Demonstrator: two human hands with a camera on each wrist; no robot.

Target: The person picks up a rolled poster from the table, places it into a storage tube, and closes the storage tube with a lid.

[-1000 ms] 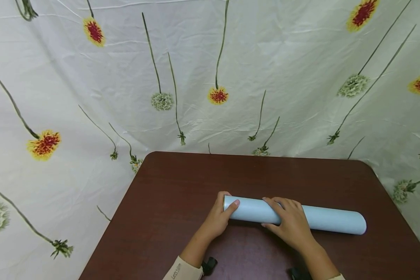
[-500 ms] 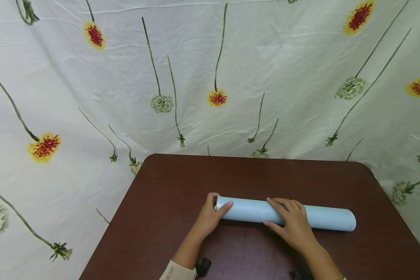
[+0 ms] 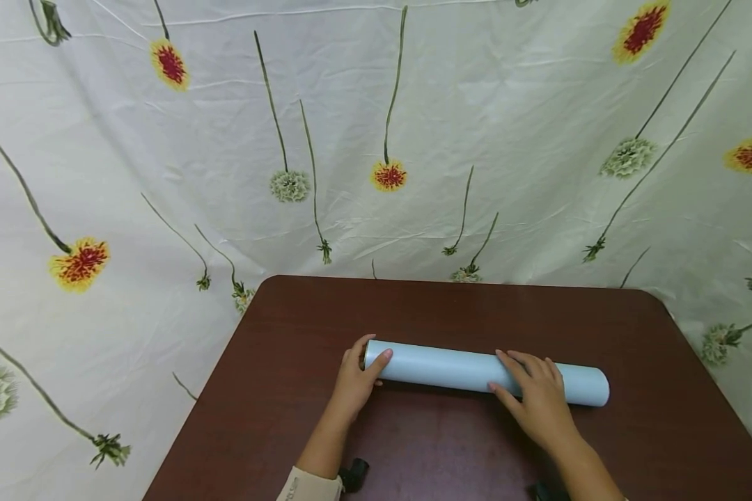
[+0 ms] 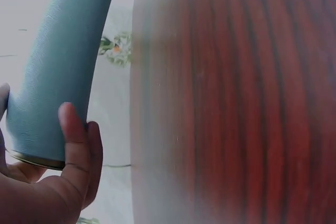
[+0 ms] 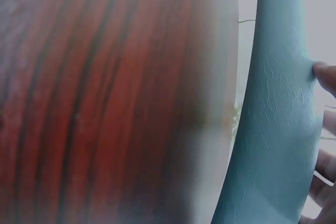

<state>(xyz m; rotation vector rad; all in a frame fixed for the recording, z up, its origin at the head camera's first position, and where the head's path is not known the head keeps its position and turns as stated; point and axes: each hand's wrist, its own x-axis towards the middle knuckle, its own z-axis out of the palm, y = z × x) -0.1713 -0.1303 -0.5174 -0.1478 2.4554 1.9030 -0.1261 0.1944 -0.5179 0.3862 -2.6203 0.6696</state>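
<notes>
A long light blue tube (image 3: 441, 365) lies across the brown table, slanting slightly down to the right in the head view. My left hand (image 3: 352, 381) grips its left end, thumb on the near side and fingers round the far side. A thin gold-coloured rim shows at that end of the tube (image 4: 58, 72) in the left wrist view. My right hand (image 3: 542, 403) holds it from above near the right end, thumb in front and fingers spread over the top. The right wrist view shows the textured surface of the tube (image 5: 278, 108), with fingertips (image 5: 326, 74) along one edge.
The dark brown table (image 3: 426, 313) has rounded far corners. A white cloth (image 3: 338, 62) printed with flowers hangs behind and at the sides. A black wrist device (image 3: 354, 476) sits by my left cuff.
The tube has moved left along with my left hand, and its left end has swung slightly away from me. My right hand now sits closer to the tube's right end.
</notes>
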